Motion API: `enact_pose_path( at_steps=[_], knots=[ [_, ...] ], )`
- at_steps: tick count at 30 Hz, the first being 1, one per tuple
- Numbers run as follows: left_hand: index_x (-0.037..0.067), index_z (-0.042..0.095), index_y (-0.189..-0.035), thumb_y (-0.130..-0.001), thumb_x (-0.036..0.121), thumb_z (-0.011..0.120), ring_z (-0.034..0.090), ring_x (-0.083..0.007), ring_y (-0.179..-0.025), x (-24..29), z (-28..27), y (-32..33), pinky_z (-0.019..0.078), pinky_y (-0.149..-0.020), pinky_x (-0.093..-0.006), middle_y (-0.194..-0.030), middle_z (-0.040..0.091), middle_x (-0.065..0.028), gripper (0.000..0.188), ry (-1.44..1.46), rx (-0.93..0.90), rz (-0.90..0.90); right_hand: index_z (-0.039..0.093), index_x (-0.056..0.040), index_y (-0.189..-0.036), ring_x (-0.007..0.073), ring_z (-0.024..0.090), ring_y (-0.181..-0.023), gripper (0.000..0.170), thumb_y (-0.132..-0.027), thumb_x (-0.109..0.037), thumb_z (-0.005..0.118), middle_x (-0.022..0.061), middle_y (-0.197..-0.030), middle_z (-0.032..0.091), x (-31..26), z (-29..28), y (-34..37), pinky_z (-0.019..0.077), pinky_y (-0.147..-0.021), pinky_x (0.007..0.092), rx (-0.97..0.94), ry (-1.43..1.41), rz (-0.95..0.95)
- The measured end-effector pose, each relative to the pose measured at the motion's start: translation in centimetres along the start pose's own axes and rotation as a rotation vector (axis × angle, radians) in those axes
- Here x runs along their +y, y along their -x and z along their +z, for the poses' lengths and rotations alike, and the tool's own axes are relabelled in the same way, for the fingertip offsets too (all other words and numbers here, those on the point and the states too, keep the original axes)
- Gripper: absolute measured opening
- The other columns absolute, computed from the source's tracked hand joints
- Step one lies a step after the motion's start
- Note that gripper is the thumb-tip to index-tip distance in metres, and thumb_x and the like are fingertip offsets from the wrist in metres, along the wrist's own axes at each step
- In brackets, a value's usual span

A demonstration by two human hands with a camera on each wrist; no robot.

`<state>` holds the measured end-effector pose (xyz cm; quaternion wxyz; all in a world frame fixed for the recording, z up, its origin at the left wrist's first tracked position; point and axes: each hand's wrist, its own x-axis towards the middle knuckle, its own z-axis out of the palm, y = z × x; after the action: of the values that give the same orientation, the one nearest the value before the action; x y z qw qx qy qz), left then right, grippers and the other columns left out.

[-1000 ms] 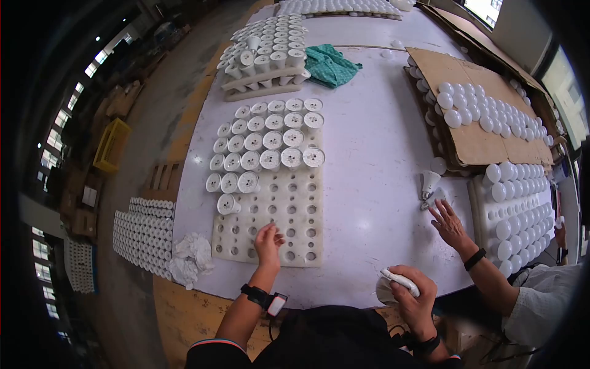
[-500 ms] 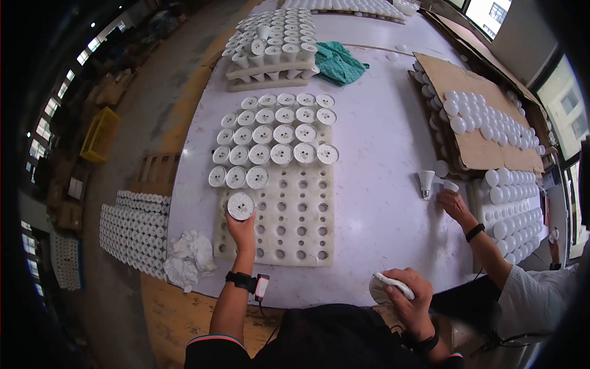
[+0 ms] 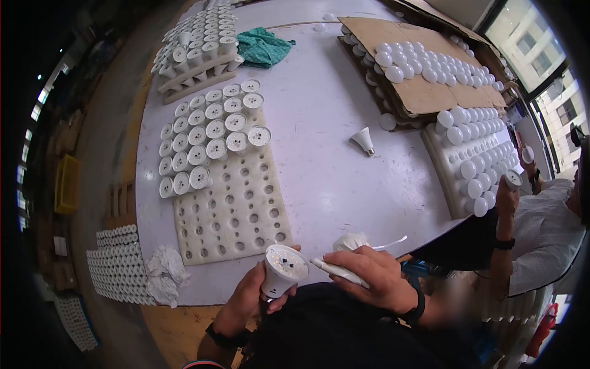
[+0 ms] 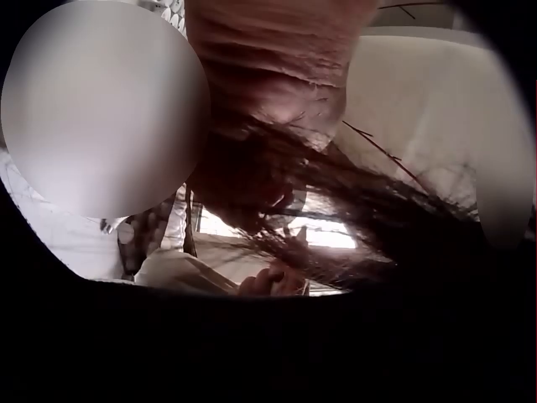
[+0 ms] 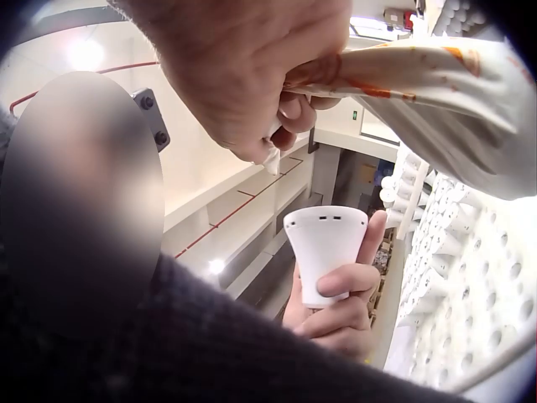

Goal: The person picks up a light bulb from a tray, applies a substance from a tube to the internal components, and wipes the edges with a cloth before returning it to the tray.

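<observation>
The left hand (image 3: pixel 249 292) is gripping a bulb housing (image 3: pixel 280 278) near the foam tray (image 3: pixel 267 229), its long axis leaning, disc (image 3: pixel 289 261) facing up; the right hand (image 3: pixel 378 280) is clutching a white bag (image 5: pixel 453 101). Left fingers (image 5: pixel 348 280) are partly hiding the screw base (image 3: pixel 265 299).

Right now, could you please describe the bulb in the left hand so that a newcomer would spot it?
On the pale table, find the tray at the near left. In the head view, by its near right corner, the left hand holds the bulb. Unlike those set in the tray, this one shows its metal screw end.
</observation>
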<state>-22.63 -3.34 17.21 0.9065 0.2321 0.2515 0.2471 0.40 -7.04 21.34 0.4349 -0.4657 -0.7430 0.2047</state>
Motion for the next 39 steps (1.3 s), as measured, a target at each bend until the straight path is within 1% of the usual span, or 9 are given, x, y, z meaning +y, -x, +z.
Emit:
enact_pose_path(
  at_steps=[2, 5, 11, 19, 25, 27, 34, 37, 39],
  knots=[
    [0.002, 0.026, -0.132, -0.089, 0.048, 0.037, 0.045, -0.0104, -0.048, 0.5, 1.2, 0.3, 0.0407, -0.043, -0.0223, -0.083, 0.055, -0.0105, 0.064, 0.009, 0.028, -0.131, 0.056, -0.0051, -0.11, 0.0164, 0.052, -0.051, 0.049, -0.063, -0.004, 0.071, 0.0039, -0.066, 0.051, 0.0, -0.3, 0.0, 0.0407, -0.043, 0.0276, 0.018, 0.04, -0.034],
    [0.002, 0.034, -0.126, -0.09, 0.047, 0.033, 0.047, -0.0102, -0.047, 0.1, 2.6, 0.5, 0.0402, -0.04, -0.022, -0.083, 0.055, -0.0109, 0.057, -0.064, 0.08, -0.036, 0.056, -0.0042, -0.11, 0.015, 0.052, -0.05, 0.051, -0.061, -0.004, 0.071, 0.0028, -0.065, 0.051, 0.0, -0.7, 0.1, 0.0403, -0.042, 0.0273, 0.033, 0.098, -0.088],
    [0.001, 0.042, -0.114, -0.091, 0.045, 0.035, 0.048, -0.0128, -0.04, -0.6, 2.1, 0.1, 0.0365, -0.028, -0.0216, -0.083, 0.057, -0.0123, 0.05, 0.135, 0.023, -0.155, 0.058, -0.0044, -0.107, 0.0149, 0.053, -0.05, 0.048, -0.061, -0.007, 0.072, 0.0021, -0.065, 0.052, -0.2, -1.0, 0.2, 0.0416, -0.042, 0.0275, 0.027, 0.139, -0.093],
    [0.002, 0.047, -0.107, -0.091, 0.045, 0.033, 0.049, -0.0144, -0.036, -0.3, 3.0, 0.0, 0.0366, -0.028, -0.0217, -0.072, 0.059, -0.0157, 0.048, 0.066, 0.103, -0.191, 0.055, -0.0031, -0.111, 0.012, 0.051, -0.048, 0.053, -0.06, -0.008, 0.067, 0.0004, -0.062, 0.046, -0.6, -1.0, 0.3, 0.0395, -0.04, 0.0263, -0.009, 0.189, -0.141],
    [0.002, 0.048, -0.105, -0.091, 0.046, 0.031, 0.05, -0.0148, -0.036, -0.2, 3.1, 0.0, 0.0367, -0.028, -0.0221, -0.068, 0.059, -0.0149, 0.048, 0.006, 0.127, -0.214, 0.06, -0.0073, -0.107, 0.0123, 0.052, -0.049, 0.05, -0.058, -0.009, 0.073, -0.0003, -0.063, 0.05, -0.8, -0.9, 0.3, 0.0409, -0.041, 0.0258, -0.029, 0.216, -0.096],
    [0.002, 0.048, -0.105, -0.091, 0.045, 0.031, 0.05, -0.0148, -0.037, -0.2, 3.0, 0.1, 0.0368, -0.028, -0.0222, -0.067, 0.059, -0.0146, 0.048, -0.001, 0.131, -0.218, 0.055, -0.0032, -0.11, 0.0117, 0.051, -0.048, 0.052, -0.06, -0.009, 0.065, 0.0004, -0.062, 0.046, -0.6, -0.8, 0.3, 0.0404, -0.04, 0.0264, -0.017, 0.219, -0.144],
    [0.0, 0.045, -0.111, -0.091, 0.044, 0.034, 0.057, -0.0175, -0.049, -0.5, 2.6, 0.4, 0.0431, -0.036, -0.0241, -0.083, 0.059, -0.0158, 0.05, -0.023, 0.123, -0.115, 0.056, -0.0027, -0.104, 0.0133, 0.052, -0.048, 0.044, -0.061, -0.008, 0.063, 0.0015, -0.064, 0.046, -0.7, -0.9, 0.4, 0.0403, -0.04, 0.0269, -0.036, 0.255, -0.116],
    [-0.001, 0.043, -0.114, -0.09, 0.039, 0.04, 0.06, -0.0207, -0.059, -0.4, 2.4, 0.8, 0.048, -0.043, -0.0275, -0.089, 0.059, -0.0159, 0.047, -0.044, 0.133, -0.031, 0.061, -0.0041, -0.097, 0.0125, 0.051, -0.047, 0.039, -0.06, -0.009, 0.072, 0.0004, -0.062, 0.048, -0.7, -1.0, 0.5, 0.0389, -0.039, 0.0263, -0.036, 0.253, -0.094],
    [-0.001, 0.042, -0.116, -0.089, 0.036, 0.044, 0.062, -0.0224, -0.065, -0.3, 2.5, 0.8, 0.0504, -0.048, -0.0294, -0.092, 0.059, -0.0157, 0.046, -0.051, 0.136, 0.018, 0.055, -0.0038, -0.097, 0.0159, 0.051, -0.047, 0.036, -0.063, -0.011, 0.064, 0.0026, -0.064, 0.045, -0.8, -1.1, 0.4, 0.0405, -0.041, 0.0283, -0.067, 0.249, -0.078]
  ],
)
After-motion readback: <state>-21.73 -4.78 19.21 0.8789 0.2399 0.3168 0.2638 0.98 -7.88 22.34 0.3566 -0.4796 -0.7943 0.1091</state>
